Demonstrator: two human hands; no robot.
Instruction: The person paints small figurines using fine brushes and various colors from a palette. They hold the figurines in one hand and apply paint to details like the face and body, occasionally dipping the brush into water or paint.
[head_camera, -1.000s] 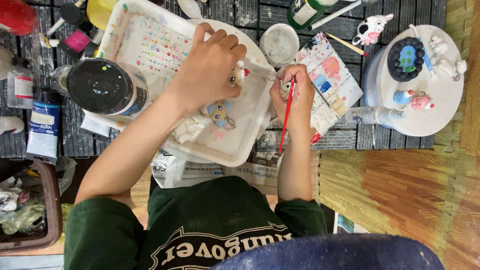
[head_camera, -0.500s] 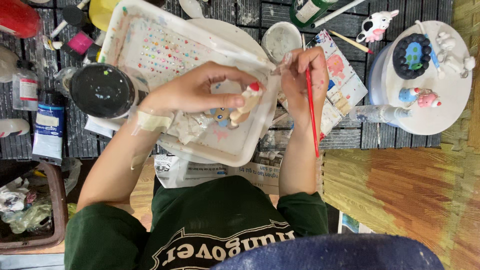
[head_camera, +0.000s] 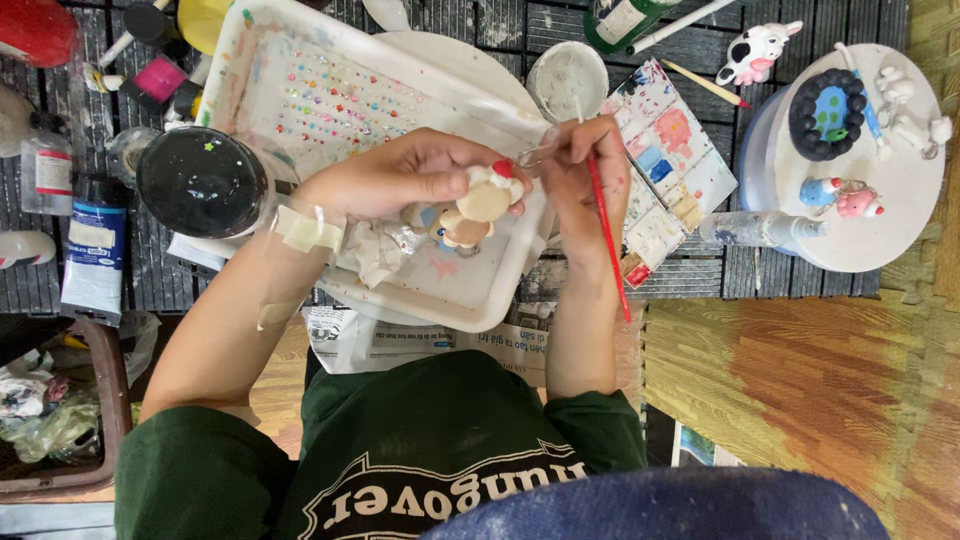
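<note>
We've got the figurine (head_camera: 487, 200) pinched in our left hand (head_camera: 415, 180) mid-frame over the white tray (head_camera: 470, 290), long axis tilted, red-topped head toward upper right. Right hand (head_camera: 580, 175) fingers are closed around the red brush (head_camera: 605, 230). One slip probably smears paint.

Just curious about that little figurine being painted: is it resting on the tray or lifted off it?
Lifted: the left hand grips the figurine above the white tray, tilted toward the right hand holding a red brush.
</note>
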